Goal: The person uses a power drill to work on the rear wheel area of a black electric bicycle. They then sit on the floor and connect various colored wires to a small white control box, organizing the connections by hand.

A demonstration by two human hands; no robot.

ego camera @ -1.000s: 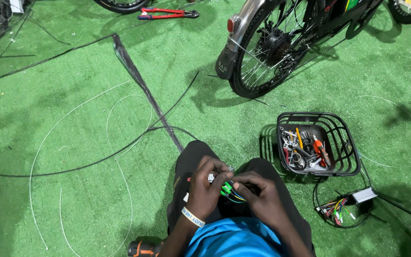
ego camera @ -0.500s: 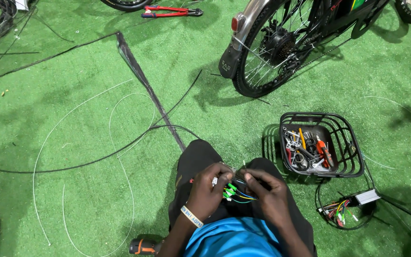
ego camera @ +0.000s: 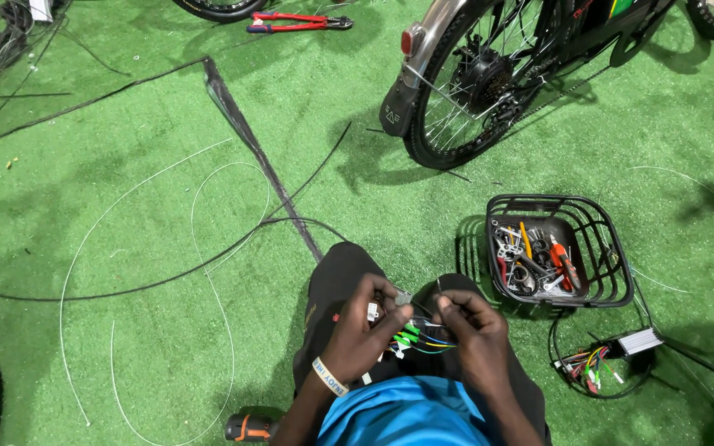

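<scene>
A bundle of thin coloured wires (ego camera: 415,339) with green and white connectors sits pinched over the person's lap, the left hand (ego camera: 365,330) and right hand (ego camera: 473,334) both closed on it. Right of the bundle stands a black wire basket (ego camera: 601,248) of tools; beyond it, a bicycle wheel (ego camera: 473,91).

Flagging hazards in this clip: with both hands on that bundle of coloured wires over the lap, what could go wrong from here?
1. The left hand and right hand pinch small connectors on the wire bundle; a tug might pull a wire loose.
2. A dropped connector could vanish in the green turf.
3. Thin cables loop beside the knees; standing up might snag them.
</scene>
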